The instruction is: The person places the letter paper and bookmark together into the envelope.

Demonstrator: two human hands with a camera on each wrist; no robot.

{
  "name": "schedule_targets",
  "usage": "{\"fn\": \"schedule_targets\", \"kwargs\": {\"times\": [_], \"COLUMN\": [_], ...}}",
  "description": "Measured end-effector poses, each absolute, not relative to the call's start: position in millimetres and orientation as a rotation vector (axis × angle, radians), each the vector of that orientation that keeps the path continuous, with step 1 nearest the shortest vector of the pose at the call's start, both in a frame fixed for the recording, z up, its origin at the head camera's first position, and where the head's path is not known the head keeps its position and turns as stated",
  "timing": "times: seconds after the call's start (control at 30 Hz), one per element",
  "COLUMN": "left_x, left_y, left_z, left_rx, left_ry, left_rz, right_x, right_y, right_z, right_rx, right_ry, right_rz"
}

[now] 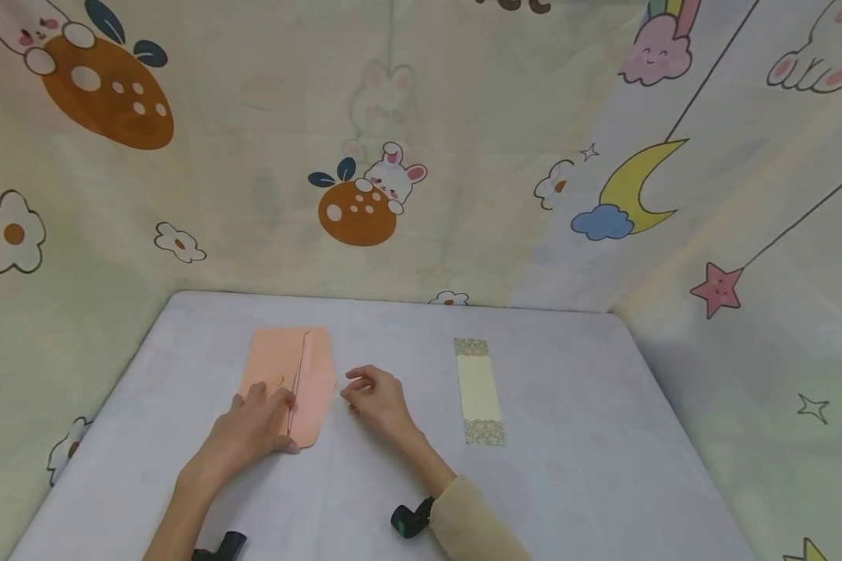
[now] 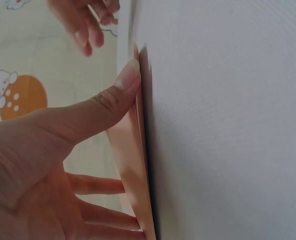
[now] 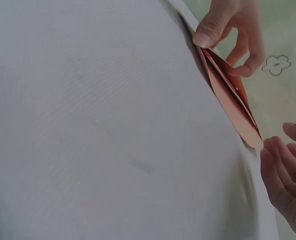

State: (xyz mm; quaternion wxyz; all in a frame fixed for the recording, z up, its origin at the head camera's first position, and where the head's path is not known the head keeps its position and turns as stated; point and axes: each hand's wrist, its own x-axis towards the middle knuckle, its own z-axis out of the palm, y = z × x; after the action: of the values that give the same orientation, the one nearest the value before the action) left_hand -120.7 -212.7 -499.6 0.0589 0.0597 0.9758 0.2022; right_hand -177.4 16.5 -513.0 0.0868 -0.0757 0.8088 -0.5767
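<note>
A peach paper envelope [image 1: 270,358] lies on the table's left part, its flap folded out to the right. My left hand [image 1: 249,428] rests on its near part, fingers spread over the face. In the left wrist view the left thumb [image 2: 108,102] touches the near edge. From the right wrist view, the envelope's mouth [image 3: 230,87] gapes, with a pale edge and some red showing inside. Just right of the flap's tip, my right hand [image 1: 382,405] hovers with loosely bent fingers and nothing in them.
A pale yellow paper strip [image 1: 479,389] with glittery gold ends lies right of the right hand. White cloth covers the table [image 1: 575,483]. Cartoon-printed curtains [image 1: 267,187] stand behind and at both sides. A black wrist camera [image 1: 410,520] sits at the right cuff.
</note>
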Motion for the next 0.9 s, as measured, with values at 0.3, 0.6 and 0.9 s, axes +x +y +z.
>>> {"fn": "schedule_targets", "kwargs": {"times": [0.3,0.6,0.9], "left_x": [-120.5,-122.0,-122.6], "left_y": [-212.7,-211.2,-211.8], "left_z": [-500.1,-500.3,-501.2], "left_rx": [0.181,0.158,0.15], "left_ry": [2.957,2.944,2.944], "left_rz": [0.603,0.594,0.604], "right_x": [-172.6,-171.8,-167.6], "right_y": [48.6,79.1,109.9], "right_z": [-513.0,-517.7,-519.0], "right_rx": [-0.21,-0.218,-0.26], "right_ry": [2.544,2.685,2.783], "right_rz": [-1.603,-1.466,-1.376]}}
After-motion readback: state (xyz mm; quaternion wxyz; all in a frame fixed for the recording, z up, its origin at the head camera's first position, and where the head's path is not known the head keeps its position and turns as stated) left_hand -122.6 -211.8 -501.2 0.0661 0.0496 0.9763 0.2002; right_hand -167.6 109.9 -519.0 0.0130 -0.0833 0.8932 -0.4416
